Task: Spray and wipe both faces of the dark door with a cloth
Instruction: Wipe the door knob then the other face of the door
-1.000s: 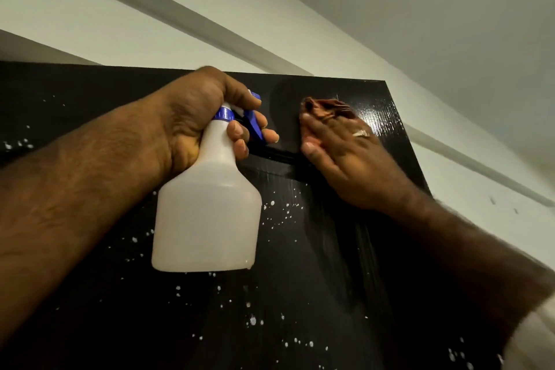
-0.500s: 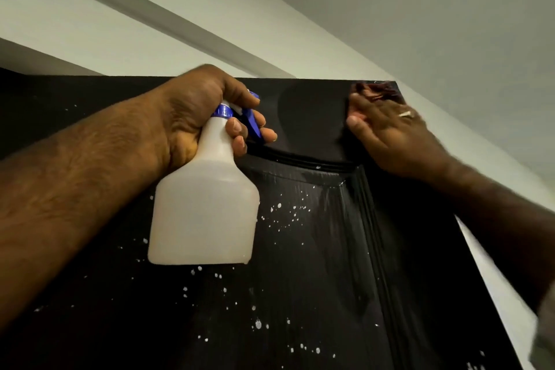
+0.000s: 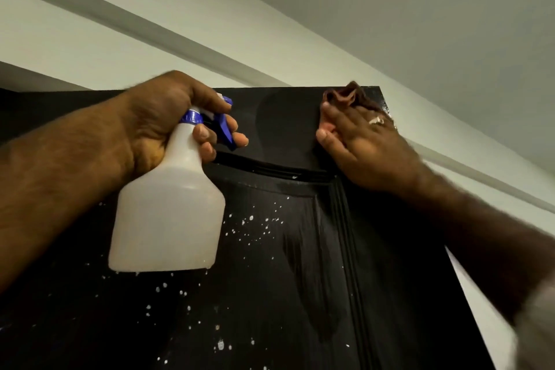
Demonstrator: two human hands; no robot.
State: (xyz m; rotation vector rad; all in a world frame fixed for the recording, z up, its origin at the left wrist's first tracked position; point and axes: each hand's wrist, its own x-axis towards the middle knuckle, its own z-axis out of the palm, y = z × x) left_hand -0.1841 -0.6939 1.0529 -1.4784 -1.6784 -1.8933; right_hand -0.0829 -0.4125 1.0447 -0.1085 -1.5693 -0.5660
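The dark door (image 3: pixel 270 294) fills the lower view, its glossy face dotted with white spray droplets. My left hand (image 3: pixel 156 126) grips the neck of a white spray bottle (image 3: pixel 168 213) with a blue trigger, fingers curled round the trigger, nozzle towards the door. My right hand (image 3: pixel 363 147) presses a brown cloth (image 3: pixel 345 96) flat against the door's top right corner, fingers straight. The cloth bunches up above my fingertips at the door's top edge.
Pale walls and a white ceiling (image 3: pixel 390 9) rise above the door. A grey moulding strip (image 3: pixel 150 30) runs diagonally across the wall. The door's right edge (image 3: pixel 462 279) stands free against the wall. A raised panel frame (image 3: pixel 345 219) crosses the door.
My right hand swept the cloth from the middle of the top rail to the top right corner, then back slightly left. The left hand kept the bottle in place.
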